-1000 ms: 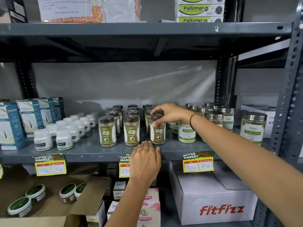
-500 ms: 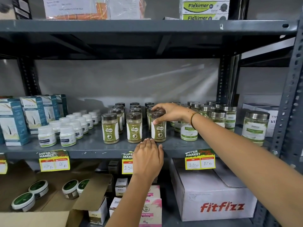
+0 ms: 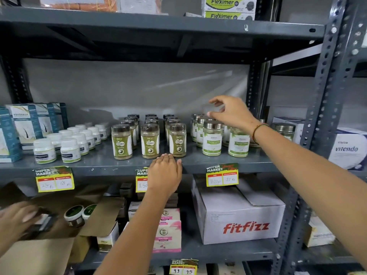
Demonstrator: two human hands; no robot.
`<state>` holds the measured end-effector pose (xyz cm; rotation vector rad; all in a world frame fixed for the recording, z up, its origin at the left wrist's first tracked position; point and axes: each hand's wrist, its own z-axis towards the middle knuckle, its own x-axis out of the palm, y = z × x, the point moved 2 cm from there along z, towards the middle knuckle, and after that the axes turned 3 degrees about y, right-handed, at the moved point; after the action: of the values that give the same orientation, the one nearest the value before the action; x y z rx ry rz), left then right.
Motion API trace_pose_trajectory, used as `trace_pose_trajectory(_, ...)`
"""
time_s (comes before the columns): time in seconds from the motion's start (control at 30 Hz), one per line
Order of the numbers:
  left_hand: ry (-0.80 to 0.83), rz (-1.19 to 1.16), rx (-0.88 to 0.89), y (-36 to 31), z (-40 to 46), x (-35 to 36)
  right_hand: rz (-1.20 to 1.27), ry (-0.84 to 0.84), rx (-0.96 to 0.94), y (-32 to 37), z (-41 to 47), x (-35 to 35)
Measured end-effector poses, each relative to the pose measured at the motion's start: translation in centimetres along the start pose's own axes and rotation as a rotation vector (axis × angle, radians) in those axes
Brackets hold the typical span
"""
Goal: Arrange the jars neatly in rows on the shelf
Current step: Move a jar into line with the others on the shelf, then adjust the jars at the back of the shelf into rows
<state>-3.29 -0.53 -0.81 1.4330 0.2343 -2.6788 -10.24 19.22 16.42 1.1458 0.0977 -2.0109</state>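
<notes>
Far left, lower shelf: blurred third hand [image 3: 14,221] over an open carton [image 3: 59,225]; not the wearer's.
White bottles [image 3: 68,142]: two tidy files, well clear of the work.
Dark-lidded jars [image 3: 150,142]: three straight files on the shelf [image 3: 99,162], front three level with one another, labels forward.
Left hand [image 3: 164,175]: flat on the shelf lip, fingers together, holding nothing, fingertips just short of the front jars.
Steel-lidded jars [image 3: 212,137]: looser cluster, files uneven, front pair apart.
Right hand [image 3: 231,113]: above the steel lids, fingers spread and curled, gripping nothing yet; touching a lid or not, cannot tell.
Risk, right: reaching to the rear past the front jar, with wrist or forearm likely to clip it and tip it off the edge.
Risk, left: a slide forward of the resting hand, nudging the finished front row askew.
</notes>
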Motion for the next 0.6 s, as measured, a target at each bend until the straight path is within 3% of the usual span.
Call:
trace_pose_trajectory(0.27, -0.002, -0.007, 0.007, 0.0, 0.0, -0.1, -0.501, -0.074, 0.255, -7.7, -2.2, -5.0)
trace_pose_trajectory(0.47, -0.013, 0.006, 0.009, 0.1, -0.1, 0.0, -0.793, 0.194, 0.489, -11.2, -2.8, -6.0)
trace_pose_trajectory(0.6, -0.023, 0.002, 0.009, 0.1, 0.0, 0.1, -0.873, 0.239, 0.512, -11.8, -2.9, -5.7)
